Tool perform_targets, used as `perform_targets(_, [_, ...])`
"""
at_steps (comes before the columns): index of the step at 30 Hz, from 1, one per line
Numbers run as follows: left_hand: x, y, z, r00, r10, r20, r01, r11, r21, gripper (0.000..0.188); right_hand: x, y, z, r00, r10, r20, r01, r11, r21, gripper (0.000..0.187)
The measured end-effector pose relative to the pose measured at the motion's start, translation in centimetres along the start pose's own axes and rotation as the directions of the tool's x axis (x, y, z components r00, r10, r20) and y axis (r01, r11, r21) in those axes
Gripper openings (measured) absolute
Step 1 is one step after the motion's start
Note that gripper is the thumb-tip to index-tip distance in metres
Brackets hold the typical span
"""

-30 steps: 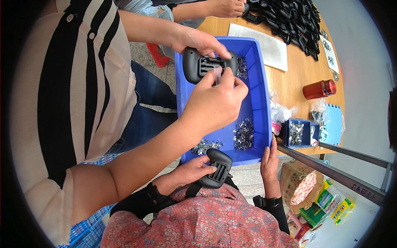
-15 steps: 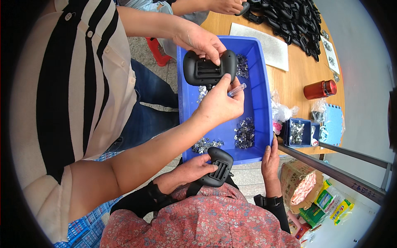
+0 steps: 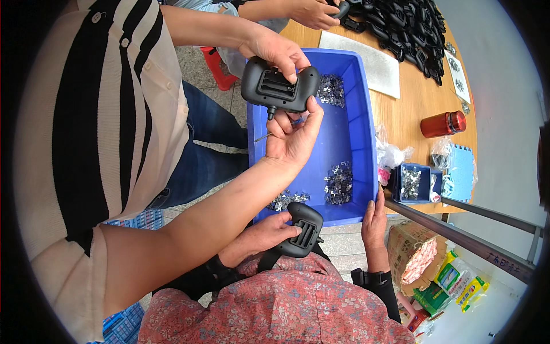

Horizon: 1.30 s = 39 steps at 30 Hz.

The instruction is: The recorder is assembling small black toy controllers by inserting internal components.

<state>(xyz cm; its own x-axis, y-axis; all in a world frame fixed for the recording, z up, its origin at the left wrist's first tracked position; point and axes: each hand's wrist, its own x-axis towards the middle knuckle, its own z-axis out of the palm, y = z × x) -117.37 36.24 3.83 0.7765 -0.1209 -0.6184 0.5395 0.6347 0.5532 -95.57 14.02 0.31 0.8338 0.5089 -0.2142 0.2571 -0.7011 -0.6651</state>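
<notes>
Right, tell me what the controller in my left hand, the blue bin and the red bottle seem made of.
Controller in your left hand: likely matte black plastic, given its dull highlights. Blue bin: probably moulded plastic, faintly glossy, with rounded corners. Red bottle: shiny, perhaps lacquered metal by its bright reflections; glossy plastic possible.

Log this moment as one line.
left hand: holding black gamepad | right hand: touching blue bin | co-worker in striped top: holding another gamepad over bin

Laid out with small parts (image 3: 338, 183) heaped in the tub (image 3: 337, 137) and, on the bench (image 3: 409, 112) to its right, a bin (image 3: 425, 186) before a flask (image 3: 438, 124), gamepad shells (image 3: 409, 37) piled behind the flask, and a mat (image 3: 372, 66) left of the shells.
</notes>
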Motion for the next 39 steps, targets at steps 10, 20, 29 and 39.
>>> perform_targets(10, [-0.4,-0.4,0.0,0.999,0.007,-0.032,-0.007,1.000,-0.016,0.042,0.0,-0.5,0.1,0.999,-0.035,-0.014,0.035,0.999,0.013,0.051])
perform_targets(20, [-0.4,-0.4,0.0,1.000,0.020,-0.021,-0.021,1.000,-0.007,0.042,-0.1,-0.9,0.1,0.998,-0.053,-0.033,0.053,0.999,-0.011,0.049])
perform_targets(29, [-0.1,-0.3,0.2,1.000,-0.008,-0.027,0.007,1.000,-0.020,0.039,-0.3,0.4,0.2,0.997,-0.059,-0.048,0.058,0.998,-0.017,0.050])
perform_targets(39, [-0.5,-0.4,0.2,0.999,0.022,-0.025,-0.022,1.000,-0.008,0.039,-0.4,-0.8,0.0,0.999,-0.033,-0.026,0.033,0.999,0.001,0.051])
